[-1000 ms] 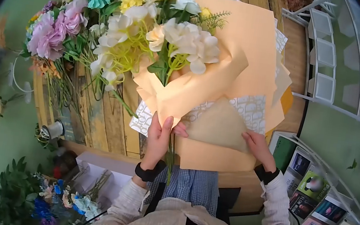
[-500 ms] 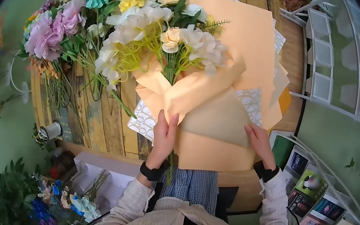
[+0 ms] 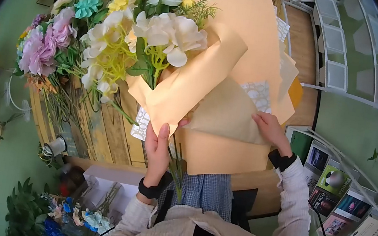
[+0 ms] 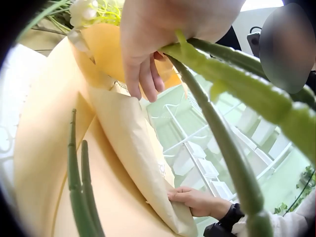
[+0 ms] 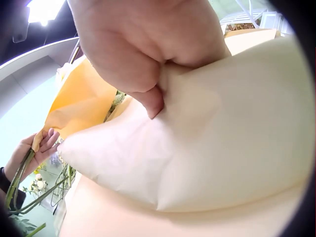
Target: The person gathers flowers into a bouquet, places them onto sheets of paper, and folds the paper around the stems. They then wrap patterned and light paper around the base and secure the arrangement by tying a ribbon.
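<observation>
My left hand point(image 3: 157, 152) grips the gathered bottom of a peach paper wrap point(image 3: 180, 95) around white and yellow flowers point(image 3: 172, 33); green stems point(image 3: 177, 164) hang below it. In the left wrist view the stems point(image 4: 217, 133) pass close to the camera. My right hand point(image 3: 271, 132) pinches the right edge of a beige sheet point(image 3: 229, 109), which lifts off the peach sheet point(image 3: 222, 156) under it. In the right wrist view thumb and fingers of the right hand point(image 5: 148, 49) hold a fold of that sheet point(image 5: 222, 133).
Pink and purple flowers point(image 3: 44, 49) lie at the table's left, above a wire spool point(image 3: 55, 145). Patterned paper point(image 3: 257, 95) lies under the sheets. White shelving point(image 3: 336, 47) and a rack of books point(image 3: 335, 179) stand at the right, a box of flowers point(image 3: 108, 174) below left.
The bouquet and my left hand have shifted left and tilted. My right hand has moved up slightly with the beige sheet's edge, which now bulges higher off the peach sheet.
</observation>
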Demonstrator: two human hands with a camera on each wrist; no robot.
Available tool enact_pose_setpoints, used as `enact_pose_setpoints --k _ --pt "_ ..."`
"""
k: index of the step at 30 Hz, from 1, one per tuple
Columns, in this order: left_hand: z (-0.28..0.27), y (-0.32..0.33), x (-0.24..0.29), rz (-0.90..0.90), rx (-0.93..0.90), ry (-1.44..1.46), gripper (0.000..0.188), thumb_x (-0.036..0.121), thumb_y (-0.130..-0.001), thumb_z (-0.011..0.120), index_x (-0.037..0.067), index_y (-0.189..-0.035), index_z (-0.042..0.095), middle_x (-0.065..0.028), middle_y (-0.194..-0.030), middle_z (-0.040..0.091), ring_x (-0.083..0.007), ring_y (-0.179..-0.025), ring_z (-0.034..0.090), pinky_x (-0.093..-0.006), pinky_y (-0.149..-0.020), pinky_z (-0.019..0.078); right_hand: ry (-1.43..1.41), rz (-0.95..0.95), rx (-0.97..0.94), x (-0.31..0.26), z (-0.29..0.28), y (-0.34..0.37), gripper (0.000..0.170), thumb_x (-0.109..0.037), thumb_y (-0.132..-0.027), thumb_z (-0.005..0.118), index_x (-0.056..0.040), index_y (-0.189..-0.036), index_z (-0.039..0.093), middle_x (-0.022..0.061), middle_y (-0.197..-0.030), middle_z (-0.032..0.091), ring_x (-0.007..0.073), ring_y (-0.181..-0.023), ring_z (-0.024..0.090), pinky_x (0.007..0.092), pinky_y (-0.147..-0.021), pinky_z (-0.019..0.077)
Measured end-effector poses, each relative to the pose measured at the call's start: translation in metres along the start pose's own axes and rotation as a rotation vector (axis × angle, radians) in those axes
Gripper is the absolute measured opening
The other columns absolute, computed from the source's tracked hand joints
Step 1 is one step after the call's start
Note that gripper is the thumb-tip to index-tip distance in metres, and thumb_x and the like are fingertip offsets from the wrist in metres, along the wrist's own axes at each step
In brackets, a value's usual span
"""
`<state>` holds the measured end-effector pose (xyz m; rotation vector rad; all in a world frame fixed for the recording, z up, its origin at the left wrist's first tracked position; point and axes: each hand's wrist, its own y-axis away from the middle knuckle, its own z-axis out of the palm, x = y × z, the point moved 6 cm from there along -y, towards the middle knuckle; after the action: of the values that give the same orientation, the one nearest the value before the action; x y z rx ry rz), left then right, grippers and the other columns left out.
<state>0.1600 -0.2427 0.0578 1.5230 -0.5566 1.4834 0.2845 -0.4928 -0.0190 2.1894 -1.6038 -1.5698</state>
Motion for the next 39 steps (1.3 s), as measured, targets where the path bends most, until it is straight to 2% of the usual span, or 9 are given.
enact_pose_setpoints --k 4,12,25,27,28,30,31,35,39 --pt "0.001 0.002 0.008 -0.013 -0.008 0.053 0.031 0.018 -0.088 0.034 -0.003 -0.111 0.035 -0.0167 -0.097 0.053 -0.0273 -0.087 0.056 -0.0397 -0.082 0.0430 -0.052 -0.016 0.032 -0.001 0.000 0.000 0.027 -0.021 -0.082 0.046 0.0042 -0.077 0.052 0.0215 -0.068 0.052 0.0343 -0.064 0.050 0.0353 -0.057 0.0389" --pt "0.034 0.000 -0.029 -0.307 -0.156 0.257 0.034 0.020 -0.089 0.034 -0.003 -0.113 0.032 -0.0229 -0.097 0.051 -0.0324 -0.086 0.056 -0.0383 -0.076 0.0467 -0.023 -0.057 0.038 0.001 0.002 -0.002 0.028 -0.020 -0.082 0.046 0.0042 -0.067 0.048 0.0225 -0.063 0.048 0.0369 -0.061 0.047 0.0371 -0.054 0.0375" --pt "0.029 -0.010 -0.078 -0.171 -0.150 -0.027 0.039 0.022 -0.088 0.039 -0.001 -0.119 0.031 -0.0129 -0.114 0.045 -0.0234 -0.106 0.045 -0.0351 -0.090 0.0349 0.040 0.016 0.133 -0.009 -0.006 0.008 0.025 -0.023 -0.080 0.050 0.0009 -0.070 0.051 0.0198 -0.061 0.049 0.0337 -0.058 0.050 0.0371 -0.051 0.0381" --pt "0.029 -0.011 -0.077 -0.166 -0.150 -0.010 0.039 0.021 -0.088 0.039 -0.001 -0.119 0.031 -0.0131 -0.115 0.045 -0.0236 -0.106 0.045 -0.0351 -0.090 0.0350 0.024 0.083 0.466 -0.014 -0.023 0.023 0.017 -0.019 -0.077 0.053 -0.0019 -0.077 0.052 0.0160 -0.067 0.053 0.0320 -0.061 0.051 0.0365 -0.056 0.0407" --pt "0.029 -0.011 -0.077 -0.171 -0.138 0.003 0.039 0.021 -0.088 0.039 -0.001 -0.119 0.031 -0.0126 -0.114 0.045 -0.0224 -0.105 0.045 -0.0342 -0.090 0.0350 0.023 0.083 0.466 -0.020 -0.024 0.027 0.017 -0.019 -0.077 0.053 -0.0019 -0.077 0.052 0.0160 -0.067 0.053 0.0320 -0.061 0.051 0.0365 -0.056 0.0407" --pt "0.031 -0.011 -0.073 -0.178 -0.125 0.016 0.038 0.020 -0.088 0.039 -0.001 -0.119 0.032 -0.0121 -0.114 0.045 -0.0212 -0.104 0.045 -0.0334 -0.090 0.0350 0.515 -0.270 0.921 -0.064 -0.041 0.055 0.017 -0.013 -0.073 0.055 -0.0045 -0.087 0.051 0.0127 -0.084 0.055 0.0310 -0.078 0.052 0.0366 -0.068 0.0421" --pt "0.032 -0.011 -0.070 -0.166 -0.121 -0.026 0.038 0.020 -0.088 0.039 -0.002 -0.117 0.033 -0.0108 -0.113 0.045 -0.0185 -0.103 0.044 -0.0298 -0.088 0.0334 0.515 -0.269 0.918 -0.065 -0.029 0.060 0.017 -0.013 -0.073 0.055 -0.0045 -0.087 0.051 0.0127 -0.084 0.055 0.0310 -0.078 0.052 0.0366 -0.068 0.0421" --pt "0.035 -0.012 -0.066 -0.122 -0.119 -0.068 0.036 0.020 -0.088 0.040 -0.002 -0.116 0.036 -0.0090 -0.114 0.045 -0.0144 -0.101 0.044 -0.0265 -0.086 0.0347 0.566 -0.475 0.385 -0.092 0.056 0.060 0.037 -0.013 -0.074 0.051 -0.0073 -0.111 0.045 0.0134 -0.119 0.039 0.0313 -0.114 0.031 0.0460 -0.092 0.0278" --pt "0.037 -0.011 -0.057 -0.135 -0.084 -0.108 0.035 0.020 -0.088 0.040 -0.002 -0.116 0.037 -0.0082 -0.113 0.046 -0.0136 -0.100 0.044 -0.0243 -0.084 0.0347 0.573 -0.341 0.300 -0.082 0.088 0.046 0.046 -0.019 -0.076 0.051 -0.0107 -0.119 0.039 0.0128 -0.127 0.029 0.0330 -0.119 0.024 0.0499 -0.094 0.0221"
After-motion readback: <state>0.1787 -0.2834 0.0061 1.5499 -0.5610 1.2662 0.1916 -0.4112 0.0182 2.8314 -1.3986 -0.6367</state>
